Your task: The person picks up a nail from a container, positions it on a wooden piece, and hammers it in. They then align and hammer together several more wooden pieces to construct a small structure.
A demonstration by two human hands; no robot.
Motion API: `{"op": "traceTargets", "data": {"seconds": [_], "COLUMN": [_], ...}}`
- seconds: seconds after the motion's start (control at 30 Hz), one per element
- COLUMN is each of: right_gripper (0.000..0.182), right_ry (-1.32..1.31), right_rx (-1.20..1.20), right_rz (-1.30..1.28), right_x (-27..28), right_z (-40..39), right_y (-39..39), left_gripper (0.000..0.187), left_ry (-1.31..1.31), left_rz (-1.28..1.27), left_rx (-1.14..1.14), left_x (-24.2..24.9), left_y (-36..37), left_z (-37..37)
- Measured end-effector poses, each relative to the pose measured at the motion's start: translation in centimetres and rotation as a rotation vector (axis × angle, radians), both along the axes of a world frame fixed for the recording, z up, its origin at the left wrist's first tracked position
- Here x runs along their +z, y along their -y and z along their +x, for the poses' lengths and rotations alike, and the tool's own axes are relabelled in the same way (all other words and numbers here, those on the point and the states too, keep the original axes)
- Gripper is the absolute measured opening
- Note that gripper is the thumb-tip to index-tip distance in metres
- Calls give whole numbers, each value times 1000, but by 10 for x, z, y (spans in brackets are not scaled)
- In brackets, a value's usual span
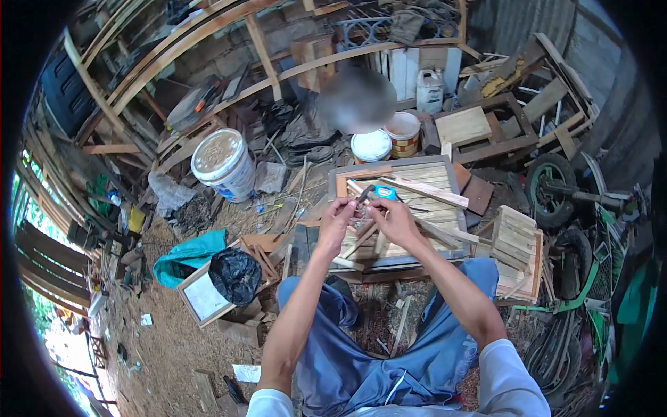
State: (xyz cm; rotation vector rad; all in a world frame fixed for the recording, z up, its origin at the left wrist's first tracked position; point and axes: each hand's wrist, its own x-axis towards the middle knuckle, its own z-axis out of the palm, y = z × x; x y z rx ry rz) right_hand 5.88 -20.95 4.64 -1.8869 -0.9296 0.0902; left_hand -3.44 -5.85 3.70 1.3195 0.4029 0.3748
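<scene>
In front of my knees, both hands meet over a slatted wooden panel (434, 174) with a dark frame. My left hand (336, 224) has its fingers closed at the end of a small dark piece whose kind I cannot make out. My right hand (396, 224) is pinched close beside it, and what lies between its fingers is too small to name. Just behind the right fingers shows a small blue object with a white label (384, 192). Loose wooden strips (434, 191) lie across the panel around and under my hands.
A white bucket (224, 165) stands at left, near a black plastic bag (235, 276) on a framed board. Stacked wooden slats (514, 243) and a green-framed wheeled vehicle (590, 264) are at right. Two more buckets (402, 133) stand behind the panel. Shavings cover the ground.
</scene>
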Motion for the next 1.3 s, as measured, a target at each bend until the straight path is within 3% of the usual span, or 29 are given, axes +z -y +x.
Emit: {"op": "traceTargets", "data": {"seconds": [0.07,0.1,0.27,0.3,0.4,0.67,0.7,0.8,0.83,0.97,1.07,1.1,1.2,1.3], "right_gripper": [24,33,35,32,24,22,24,31,32,41,45,49,51,49], "right_ry": [352,370,359,370,398,98,77,-2,-41,-193,-145,-206,-256,-310], "right_rx": [-80,-71,-53,-39,-21,41,40,39,35,37,-35,-85,-225,-331], "right_rz": [-127,-234,-485,-510,-570,-509,-474,-426,-440,-355,-153,-128,-21,39], "right_x": [-13,-20,-68,-71,-72,-52,-53,-47,-35,-19,-3,3,20,22], "right_z": [22,31,44,45,44,48,48,42,39,38,25,22,-1,-17], "right_y": [19,26,41,40,43,52,55,66,72,88,95,94,93,92], "left_gripper": [20,20,14,14,13,16,13,11,9,11,13,14,12,13], "left_ry": [-45,-81,-184,-149,-257,-131,-283,-124,-119,110,179,282,188,87], "left_rz": [-6,-3,163,254,957,826,728,673,593,773,732,755,1001,948], "left_rx": [-2,-16,-75,-27,0,-61,-131,-106,-67,0,47,132,449,521], "left_x": [-9,-16,-43,-69,-73,-85,-62,-77,-62,-48,-22,-13,17,39], "left_y": [11,13,28,27,43,51,59,62,71,75,81,86,114,137], "left_z": [7,8,21,26,21,21,15,11,9,15,23,28,17,6]}}
